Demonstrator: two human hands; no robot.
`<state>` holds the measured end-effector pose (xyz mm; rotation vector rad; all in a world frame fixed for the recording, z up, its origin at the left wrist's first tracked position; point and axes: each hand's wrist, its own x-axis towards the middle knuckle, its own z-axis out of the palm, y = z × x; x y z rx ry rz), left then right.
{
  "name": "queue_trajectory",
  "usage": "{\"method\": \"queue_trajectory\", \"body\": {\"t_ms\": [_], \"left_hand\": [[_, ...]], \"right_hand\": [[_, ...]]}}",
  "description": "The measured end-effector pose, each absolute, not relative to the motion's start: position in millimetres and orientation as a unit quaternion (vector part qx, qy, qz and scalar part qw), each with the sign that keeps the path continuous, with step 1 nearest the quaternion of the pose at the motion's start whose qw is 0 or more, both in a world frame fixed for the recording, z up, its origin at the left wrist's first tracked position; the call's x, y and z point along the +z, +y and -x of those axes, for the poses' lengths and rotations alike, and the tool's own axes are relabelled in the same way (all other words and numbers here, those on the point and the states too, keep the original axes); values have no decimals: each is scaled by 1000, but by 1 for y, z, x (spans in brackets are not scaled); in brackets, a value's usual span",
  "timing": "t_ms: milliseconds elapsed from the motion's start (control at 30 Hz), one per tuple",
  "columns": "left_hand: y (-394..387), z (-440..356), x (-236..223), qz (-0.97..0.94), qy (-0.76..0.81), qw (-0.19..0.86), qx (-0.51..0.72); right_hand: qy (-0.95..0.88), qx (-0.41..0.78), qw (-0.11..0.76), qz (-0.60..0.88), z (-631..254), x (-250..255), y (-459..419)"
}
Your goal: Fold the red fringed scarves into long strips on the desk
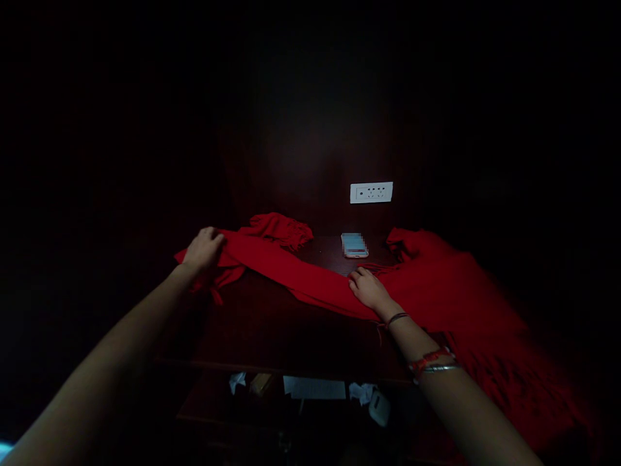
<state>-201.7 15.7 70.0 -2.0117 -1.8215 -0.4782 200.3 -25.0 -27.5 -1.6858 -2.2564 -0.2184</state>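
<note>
A long red cloth (pixel 286 266) lies stretched across a dark wooden table (pixel 272 323) in a dim room. My left hand (pixel 204 249) rests on the cloth's left end, fingers curled down over it. My right hand (pixel 369 289) presses on the cloth near its middle, fingers bent onto the fabric. Bracelets sit on my right wrist. More red fabric (pixel 451 285) is heaped at the right and spills off the table's edge. Another bunched red piece (pixel 279 228) lies behind the stretched cloth.
A phone (pixel 354 245) lies at the back of the table. A white wall socket (pixel 371 192) sits above it. Below the tabletop, a shelf holds crumpled paper (pixel 361 391), a white sheet (pixel 314 388) and small objects.
</note>
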Motion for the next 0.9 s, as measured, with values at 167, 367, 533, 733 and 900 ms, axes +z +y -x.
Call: {"method": "queue_trajectory", "body": {"t_ms": [167,367,533,733,900], "left_hand": [[20,161,52,743,-626,187,-148],[19,45,29,879,-439,134,-131],[23,-10,-4,903,-410,-11,-130],[27,1,3,902,-377,-93,-191],[22,11,9,873,-387,-161,-249]], "right_hand": [[-785,-69,158,595,-201,-28,-23],[-788,-42,168,590,-205,-26,-22],[-778,-51,180,599,-210,-24,-20],[-772,-56,221,593,-212,-13,-20],[-786,-29,232,573,-219,-6,-24]]}}
